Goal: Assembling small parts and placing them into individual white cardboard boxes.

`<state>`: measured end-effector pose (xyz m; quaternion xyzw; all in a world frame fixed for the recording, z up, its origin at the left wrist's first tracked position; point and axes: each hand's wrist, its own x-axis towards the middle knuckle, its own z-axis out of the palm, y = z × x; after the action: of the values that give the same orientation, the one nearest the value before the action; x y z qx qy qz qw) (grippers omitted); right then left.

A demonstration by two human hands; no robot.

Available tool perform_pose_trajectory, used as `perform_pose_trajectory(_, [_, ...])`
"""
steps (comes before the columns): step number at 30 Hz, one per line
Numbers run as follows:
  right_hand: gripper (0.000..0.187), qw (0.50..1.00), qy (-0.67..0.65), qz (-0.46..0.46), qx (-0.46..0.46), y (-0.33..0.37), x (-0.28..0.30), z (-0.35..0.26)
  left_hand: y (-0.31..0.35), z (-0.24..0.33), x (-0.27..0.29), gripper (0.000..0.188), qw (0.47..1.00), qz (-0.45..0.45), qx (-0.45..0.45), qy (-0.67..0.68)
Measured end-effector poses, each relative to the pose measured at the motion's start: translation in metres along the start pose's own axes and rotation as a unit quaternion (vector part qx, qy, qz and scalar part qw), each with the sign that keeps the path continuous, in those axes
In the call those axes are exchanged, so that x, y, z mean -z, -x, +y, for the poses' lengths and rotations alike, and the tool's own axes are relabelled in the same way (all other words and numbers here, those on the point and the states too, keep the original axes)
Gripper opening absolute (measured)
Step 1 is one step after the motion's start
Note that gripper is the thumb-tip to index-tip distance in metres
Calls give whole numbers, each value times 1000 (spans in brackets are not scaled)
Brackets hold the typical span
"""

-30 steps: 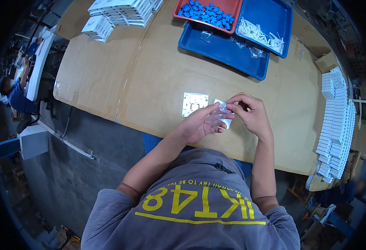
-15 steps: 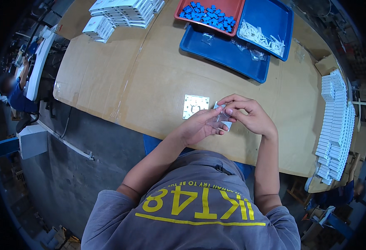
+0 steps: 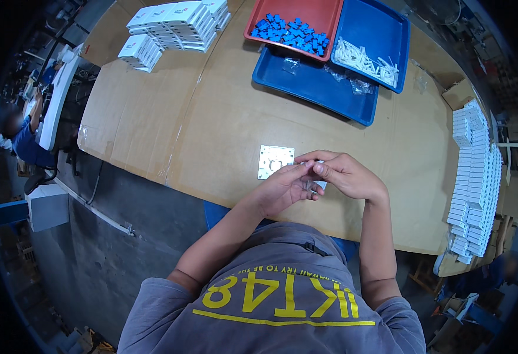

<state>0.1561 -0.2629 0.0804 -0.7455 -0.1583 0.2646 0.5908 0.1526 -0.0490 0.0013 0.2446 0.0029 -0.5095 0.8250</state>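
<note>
My left hand (image 3: pixel 284 190) and my right hand (image 3: pixel 353 177) meet above the near part of the cardboard-covered table, thumbs and fingertips pinched together. Between them is a small clear plastic bag (image 3: pixel 307 184), mostly covered by the fingers; what it contains, if anything, cannot be made out. Just beyond my left hand a white square plate (image 3: pixel 267 160) with cut-outs lies flat on the table. Another white piece (image 3: pixel 322 184) shows in part below my right hand, largely hidden.
Ahead, a red tray (image 3: pixel 306 9) holds small blue parts (image 3: pixel 291 34). Beside it, a blue tray (image 3: pixel 374 26) carries white sticks (image 3: pixel 362 61). A lower blue tray (image 3: pixel 309 88) contains clear bags. White stacks stand far left (image 3: pixel 179 26) and along the right edge (image 3: pixel 474 177). Other people sit at both sides.
My right hand has drawn closer to my left, and its fingers now cover more of the clear bag. The whole view has shifted slightly, so the table sits lower in the picture.
</note>
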Motion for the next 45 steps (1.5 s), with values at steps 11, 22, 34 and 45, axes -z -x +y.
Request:
perform_pose_trajectory(11, [46, 997, 80, 5, 7, 0, -4, -2, -4, -4, 1, 38, 999, 21, 7, -31])
perform_pose_trajectory(22, [51, 999, 43, -16, -30, -4, 2, -6, -5, 1, -3, 38, 1000, 15, 4, -23])
perform_pose_trajectory(34, [47, 996, 73, -33, -32, -7, 0, 0, -5, -3, 8, 34, 997, 24, -10, -73])
perform_pose_trajectory(45, [26, 965, 86, 246, 8, -30, 100, 14, 10, -7, 10, 61, 999, 29, 33, -27])
